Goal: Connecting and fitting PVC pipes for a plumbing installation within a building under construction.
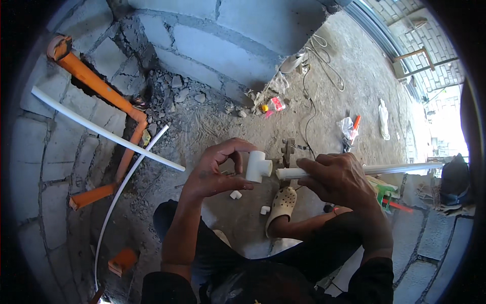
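My left hand (215, 175) grips a white plastic tee fitting (257, 167) between thumb and fingers, its side opening facing right. My right hand (336, 180) is closed around a long white pipe (395, 167), whose cut end points at the tee with a small gap between them. Below my hands, two small white elbow fittings (265, 210) lie on the dusty floor beside my foot in a beige clog (281, 207). A dark metal tool (287, 149) lies just beyond the pipe end, partly hidden.
Orange pipes (91, 81) and loose white pipes (109, 130) lie along the block wall (48, 162) at left, near rubble. Ahead are a plastic bottle (273, 105), cables (324, 66) and a bag (348, 130). A green object (387, 188) and dark cloth (454, 180) sit at right.
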Motion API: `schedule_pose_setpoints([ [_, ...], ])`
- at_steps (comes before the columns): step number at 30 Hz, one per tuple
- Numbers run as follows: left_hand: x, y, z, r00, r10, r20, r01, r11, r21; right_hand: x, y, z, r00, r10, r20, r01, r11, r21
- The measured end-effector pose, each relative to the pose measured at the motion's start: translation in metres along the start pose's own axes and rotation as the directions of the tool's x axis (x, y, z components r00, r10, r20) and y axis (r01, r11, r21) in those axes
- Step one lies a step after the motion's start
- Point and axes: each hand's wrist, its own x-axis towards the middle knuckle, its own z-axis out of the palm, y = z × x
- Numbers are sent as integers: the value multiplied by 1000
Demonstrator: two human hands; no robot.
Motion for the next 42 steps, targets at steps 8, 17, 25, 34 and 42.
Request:
schedule_pose_setpoints([
  [8, 1, -1, -3, 1000, -11, 14, 11, 1000, 9, 1, 1, 0, 1000, 17, -24, -17, 1000, 27],
  [17, 2, 2, 3, 999, -39, 14, 38, 998, 46, 1, 1, 2, 1000, 16, 14, -16, 1000, 21],
  [25, 1, 2, 5, 1000, -12, -2, 12, 1000, 18, 3, 0, 2, 1000, 12, 12, -13, 1000, 25],
  [34, 4, 1, 7, 1000, -11, 8, 11, 998, 57, 5, -1, 2, 1000, -4, 18, 4, 1000, 0],
  [42, 6, 4, 9, 1000, -19, 20, 17, 996, 90, 5, 0, 2, 1000, 5, 17, -6, 999, 46],
])
